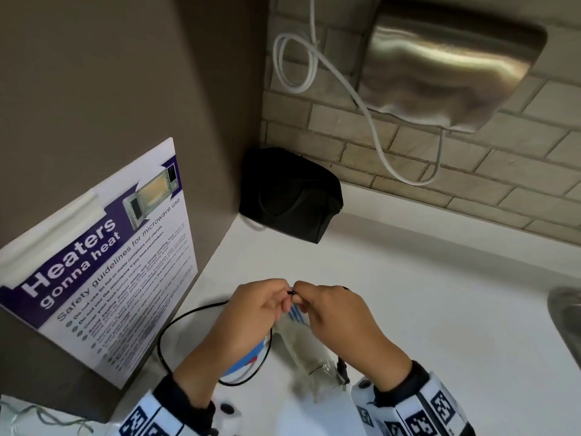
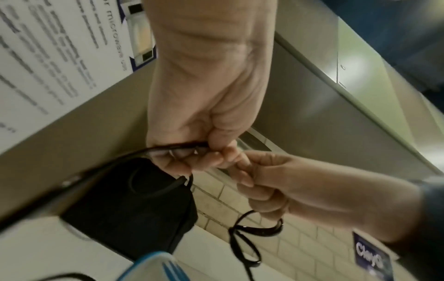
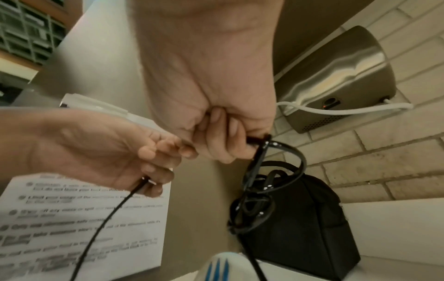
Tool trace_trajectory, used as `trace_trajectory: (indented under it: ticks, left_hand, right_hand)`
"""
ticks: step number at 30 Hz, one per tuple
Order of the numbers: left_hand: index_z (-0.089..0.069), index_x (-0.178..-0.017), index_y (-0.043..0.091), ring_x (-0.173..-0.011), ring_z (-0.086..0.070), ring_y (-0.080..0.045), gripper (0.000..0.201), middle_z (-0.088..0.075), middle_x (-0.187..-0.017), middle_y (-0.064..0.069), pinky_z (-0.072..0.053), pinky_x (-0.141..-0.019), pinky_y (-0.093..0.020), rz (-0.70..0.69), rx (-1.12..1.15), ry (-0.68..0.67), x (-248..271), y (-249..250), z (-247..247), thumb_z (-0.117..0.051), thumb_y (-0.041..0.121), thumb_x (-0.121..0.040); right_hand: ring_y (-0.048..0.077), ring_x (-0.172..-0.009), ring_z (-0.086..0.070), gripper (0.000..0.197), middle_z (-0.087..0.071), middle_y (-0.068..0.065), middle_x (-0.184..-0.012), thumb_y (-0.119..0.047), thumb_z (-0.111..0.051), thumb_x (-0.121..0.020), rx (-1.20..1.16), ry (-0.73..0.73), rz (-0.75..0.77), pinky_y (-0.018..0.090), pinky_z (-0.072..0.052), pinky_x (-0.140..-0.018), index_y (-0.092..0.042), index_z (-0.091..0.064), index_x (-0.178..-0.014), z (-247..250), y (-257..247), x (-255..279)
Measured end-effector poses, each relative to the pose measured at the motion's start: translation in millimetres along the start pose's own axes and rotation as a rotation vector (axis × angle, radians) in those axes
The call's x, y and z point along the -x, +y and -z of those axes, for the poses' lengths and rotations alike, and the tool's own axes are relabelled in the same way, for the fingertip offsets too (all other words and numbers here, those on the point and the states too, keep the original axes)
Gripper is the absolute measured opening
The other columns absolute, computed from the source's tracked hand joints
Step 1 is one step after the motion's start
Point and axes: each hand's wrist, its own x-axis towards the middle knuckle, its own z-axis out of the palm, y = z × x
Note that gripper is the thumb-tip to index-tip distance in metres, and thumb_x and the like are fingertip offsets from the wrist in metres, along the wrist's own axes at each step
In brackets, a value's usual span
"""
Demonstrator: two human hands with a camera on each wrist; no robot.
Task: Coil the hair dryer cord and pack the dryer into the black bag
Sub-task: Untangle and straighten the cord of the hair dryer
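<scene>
A black bag [image 1: 290,193] is seen standing at the back corner of the white tabletop [image 1: 440,294], against a tiled wall [image 1: 471,171] and a grey side panel [image 1: 110,89]. It is well apart from both hands. A steel hand dryer [image 1: 449,67] is mounted on the tiles above, with a white cable [image 1: 295,62] looped beside it. A microwave safety poster [image 1: 103,262] is fixed to the side panel, just left of the working area. The rim of a metal sink [image 1: 566,313] is visible at the right edge.

The hair dryer [image 1: 301,344], white with blue stripes, is lying on the tabletop directly beneath the hands and is largely hidden by them. Its black cord [image 1: 176,325] is looped out to the left over the tabletop and is carried up to the hands.

The left hand [image 1: 248,316] and right hand [image 1: 339,319] are held close together above the dryer, knuckles up, fingertips nearly touching. The grip of the left hand is closed on the cord, which is pinched between thumb and curled fingers in the left wrist view. The grip of the right hand is likewise clamped on the cord, from which small loops are hanging in front of the bag in the right wrist view. Patterned wrist bands [image 1: 418,410] are worn on both forearms.
</scene>
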Motion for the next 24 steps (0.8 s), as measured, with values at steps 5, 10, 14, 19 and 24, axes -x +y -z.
trace_trajectory:
  ticks: [5, 10, 14, 19, 24]
  left_hand:
    - [-0.053, -0.065, 0.012, -0.059, -0.041, -0.012, 0.037, -0.048, -0.059, 0.002, -0.036, -0.063, -0.027, 0.031, 0.018, 0.044, -3.6, -6.0, 17.7, -0.034, -0.013, -0.085]
    - [-0.058, -0.074, 0.02, -0.068, -0.054, -0.014, 0.03, -0.057, -0.067, 0.007, -0.046, -0.073, -0.03, -0.032, -0.114, -0.011, -2.8, -7.9, 17.3, -0.034, 0.005, -0.083]
    - [-0.054, -0.069, 0.018, -0.06, -0.046, -0.006, 0.027, -0.052, -0.06, 0.009, -0.037, -0.059, -0.019, -0.11, -0.207, 0.051, 2.0, 1.4, -1.7, -0.043, 0.0, -0.086]
    - [-0.053, -0.061, 0.016, -0.054, -0.04, -0.005, 0.037, -0.047, -0.054, 0.006, -0.034, -0.057, -0.017, 0.004, 0.028, 0.038, -2.7, -0.5, 14.1, -0.041, 0.005, -0.095]
    - [-0.056, -0.071, 0.014, -0.057, -0.047, 0.0, 0.032, -0.054, -0.062, 0.007, -0.035, -0.054, -0.008, -0.006, -0.104, 0.039, -2.9, -7.1, 30.0, -0.039, 0.001, -0.094]
  right_hand:
    - [0.018, -0.061, -0.042, 0.018, -0.052, -0.01, -0.069, -0.015, -0.038, -0.09, -0.083, -0.039, -0.09, 0.03, -0.033, -0.053, -0.03, -0.041, -0.08, -4.1, 12.8, 3.7]
    - [0.022, -0.061, -0.046, 0.016, -0.058, -0.001, -0.068, -0.025, -0.036, -0.096, -0.025, -0.042, -0.078, 0.031, -0.032, -0.052, -0.024, -0.047, -0.085, -4.6, 15.7, 2.7]
    - [0.02, -0.06, -0.043, 0.014, -0.048, -0.008, -0.064, -0.018, -0.039, -0.092, -0.017, -0.055, -0.022, 0.029, -0.028, -0.049, -0.024, -0.049, -0.084, -1.3, 5.5, 1.8]
    - [0.012, -0.055, -0.044, 0.023, -0.048, -0.011, -0.06, -0.013, -0.043, -0.09, -0.111, -0.062, -0.032, 0.025, -0.033, -0.051, -0.028, -0.037, -0.074, -1.1, 14.5, -0.4]
    - [0.012, -0.057, -0.047, 0.021, -0.053, -0.01, -0.062, -0.017, -0.041, -0.094, -0.142, -0.117, -0.066, 0.03, -0.041, -0.058, -0.025, -0.044, -0.075, -7.0, 23.8, -2.3]
